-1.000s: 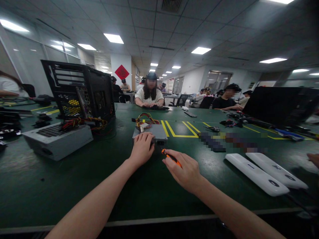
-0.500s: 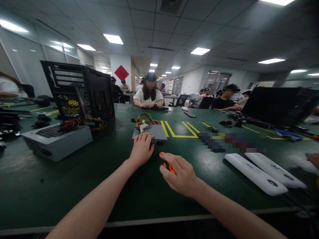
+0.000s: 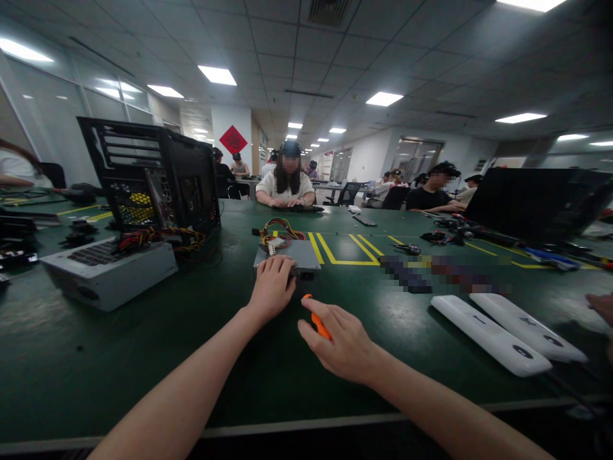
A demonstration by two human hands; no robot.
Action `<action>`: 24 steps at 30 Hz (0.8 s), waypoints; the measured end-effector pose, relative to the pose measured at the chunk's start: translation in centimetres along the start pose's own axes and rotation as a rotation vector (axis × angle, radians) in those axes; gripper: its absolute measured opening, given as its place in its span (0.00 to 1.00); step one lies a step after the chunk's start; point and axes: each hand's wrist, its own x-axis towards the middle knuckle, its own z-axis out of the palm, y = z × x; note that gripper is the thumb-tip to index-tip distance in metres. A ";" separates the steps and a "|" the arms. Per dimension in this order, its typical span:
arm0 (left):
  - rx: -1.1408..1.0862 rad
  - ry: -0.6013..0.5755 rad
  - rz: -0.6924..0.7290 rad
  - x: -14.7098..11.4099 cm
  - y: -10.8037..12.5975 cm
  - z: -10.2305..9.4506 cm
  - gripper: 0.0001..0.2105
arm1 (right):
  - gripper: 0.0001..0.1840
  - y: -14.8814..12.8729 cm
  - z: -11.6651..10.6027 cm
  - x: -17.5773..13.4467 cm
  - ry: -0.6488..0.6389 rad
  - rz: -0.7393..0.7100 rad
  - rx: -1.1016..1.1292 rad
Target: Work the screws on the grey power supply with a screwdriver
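Observation:
A small grey power supply lies on the green table in front of me, with a bundle of coloured wires at its far side. My left hand is wrapped over its near left edge. In my right hand is an orange-handled tool; most of it is hidden by the fingers, so its kind cannot be made out. This hand hovers above the table, a short way nearer to me than the power supply and apart from it.
A larger power supply and a black computer case stand on the left. Two white devices lie at right, near a dark case and blue-handled pliers. Across the table sits a person.
My right hand has shifted slightly left with the orange-handled tool, its thumb and index finger now a little further apart. My left hand and the power supply have stayed put.

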 end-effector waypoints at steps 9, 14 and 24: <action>0.009 0.007 0.005 0.0 0.1 0.1 0.13 | 0.12 0.3 0.2 -0.3 -0.007 0.055 -0.012; 0.002 0.001 0.000 0.0 0.0 0.1 0.13 | 0.14 0.4 0.3 -0.5 0.027 0.003 -0.024; 0.009 0.001 0.008 -0.1 0.1 -0.1 0.13 | 0.10 0.1 0.1 -0.2 -0.001 0.038 -0.080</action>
